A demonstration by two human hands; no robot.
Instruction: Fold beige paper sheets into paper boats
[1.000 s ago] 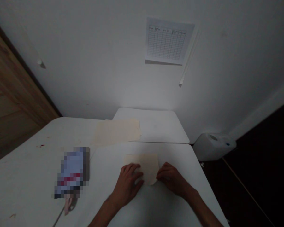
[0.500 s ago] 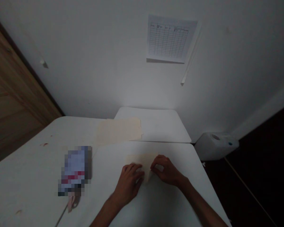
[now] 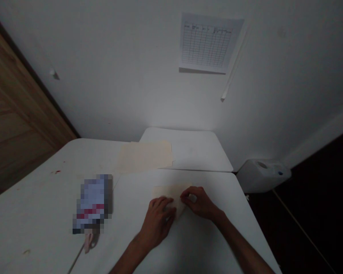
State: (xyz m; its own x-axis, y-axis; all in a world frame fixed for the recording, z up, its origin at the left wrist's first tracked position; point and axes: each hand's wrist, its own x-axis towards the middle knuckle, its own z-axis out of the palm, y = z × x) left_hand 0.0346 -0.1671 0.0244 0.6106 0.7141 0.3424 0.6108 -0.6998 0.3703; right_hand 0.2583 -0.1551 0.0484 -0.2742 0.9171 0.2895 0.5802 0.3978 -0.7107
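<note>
Toward the far edge of the nearest worktop [image 3: 188, 247] lies a cream paper sheet [image 3: 167, 191]. The left hand [image 3: 157, 220] presses it down, fingers open and flat. The right hand [image 3: 198, 201] pinches its right corner, already folded inward; the far edge is unfolded.

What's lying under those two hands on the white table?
A cream paper lies on the white table. The left hand presses its near part; the right hand pinches its right corner. The part beneath the hands is hidden.
</note>
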